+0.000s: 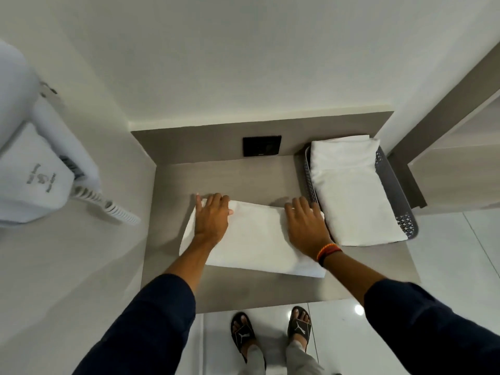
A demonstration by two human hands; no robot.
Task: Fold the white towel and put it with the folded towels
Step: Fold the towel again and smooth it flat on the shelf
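Observation:
A white towel (254,236), folded into a flat rectangle, lies on the grey counter (238,288) in front of me. My left hand (212,216) rests palm down on its far left corner, fingers spread. My right hand (305,226) presses flat on its far right corner, right next to the basket. Neither hand grips the cloth. To the right, a stack of folded white towels (351,190) sits in a grey perforated basket (405,220).
A black wall socket (262,145) sits on the counter's back panel. A white wall-mounted hair dryer (35,169) with a coiled cord hangs on the left wall. A cabinet (457,169) stands at the right. My sandalled feet (270,334) are on the tiled floor below the counter edge.

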